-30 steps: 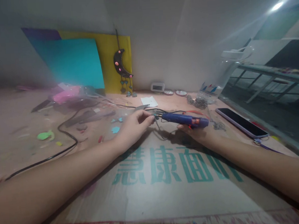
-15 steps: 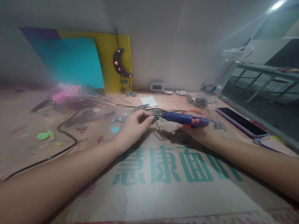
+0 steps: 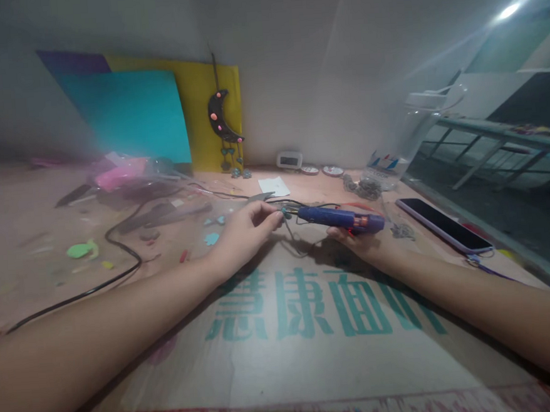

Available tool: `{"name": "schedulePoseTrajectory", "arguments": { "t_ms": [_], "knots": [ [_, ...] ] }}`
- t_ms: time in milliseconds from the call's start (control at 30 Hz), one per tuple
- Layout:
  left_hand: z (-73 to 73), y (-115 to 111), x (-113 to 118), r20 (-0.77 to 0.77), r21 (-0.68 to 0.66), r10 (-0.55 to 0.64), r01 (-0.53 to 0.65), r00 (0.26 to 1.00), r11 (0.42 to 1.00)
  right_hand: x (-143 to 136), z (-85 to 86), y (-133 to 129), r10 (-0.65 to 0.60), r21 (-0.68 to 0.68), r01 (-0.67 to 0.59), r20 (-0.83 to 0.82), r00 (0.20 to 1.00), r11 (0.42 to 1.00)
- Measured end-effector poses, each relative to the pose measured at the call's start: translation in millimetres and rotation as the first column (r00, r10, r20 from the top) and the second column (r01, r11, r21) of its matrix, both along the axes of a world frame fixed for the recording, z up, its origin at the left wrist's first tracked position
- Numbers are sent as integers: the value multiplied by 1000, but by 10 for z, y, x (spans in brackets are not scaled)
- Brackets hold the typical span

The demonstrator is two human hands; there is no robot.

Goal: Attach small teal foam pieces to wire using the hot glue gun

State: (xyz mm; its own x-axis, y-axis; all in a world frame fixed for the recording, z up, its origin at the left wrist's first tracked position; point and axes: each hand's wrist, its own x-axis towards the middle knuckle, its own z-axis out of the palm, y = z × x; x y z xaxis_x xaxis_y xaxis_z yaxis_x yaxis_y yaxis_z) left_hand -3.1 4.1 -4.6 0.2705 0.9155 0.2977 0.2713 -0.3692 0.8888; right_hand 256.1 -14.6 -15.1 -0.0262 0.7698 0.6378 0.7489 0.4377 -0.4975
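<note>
In the middle of the head view, my left hand (image 3: 251,233) pinches a small teal piece (image 3: 285,213) between thumb and fingertips. A thin grey cord (image 3: 292,242) hangs in a loop below that piece. My right hand (image 3: 365,240) is closed on a dark blue glue gun (image 3: 327,217), which lies roughly level, with a small red light near its rear. Its metal nozzle points left and is at the teal piece; whether they touch cannot be made out. The right fingers are partly hidden behind and under the tool.
A dark moon ornament (image 3: 222,118) hangs before a yellow sheet (image 3: 197,111). A phone (image 3: 444,224) lies at the right beside a clear plastic jug (image 3: 389,154). A black cable (image 3: 122,242) crosses the left side, near a green piece (image 3: 80,250) and a pink bag (image 3: 119,173).
The teal piece at my left fingertips has shifted slightly left and up. Both hands and the glue gun have hardly moved.
</note>
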Motion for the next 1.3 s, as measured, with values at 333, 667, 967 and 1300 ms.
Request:
{"name": "schedulePoseTrajectory", "arguments": {
  "t_ms": [333, 667, 967, 1300],
  "knots": [
    [6, -2, 3, 1, 6, -4, 4, 1000, 1000, -53, 79, -23, 70, -46, -71, -11, 997, 996],
    [5, -5, 4, 8, 11, 3, -3, 1000, 1000, 3, 5, 28, 0, -8, 0, -9, 1000, 1000],
    [-52, 53, 1, 48, -14, 26, -25, 998, 1000, -109, 276, -131, 119, -176, -112, 33, 992, 978],
    [11, -63, 54, -105, -10, -118, 117, 987, 993, -59, 568, -68, 91, -176, -136, -238, 967, 975]
  ]
}}
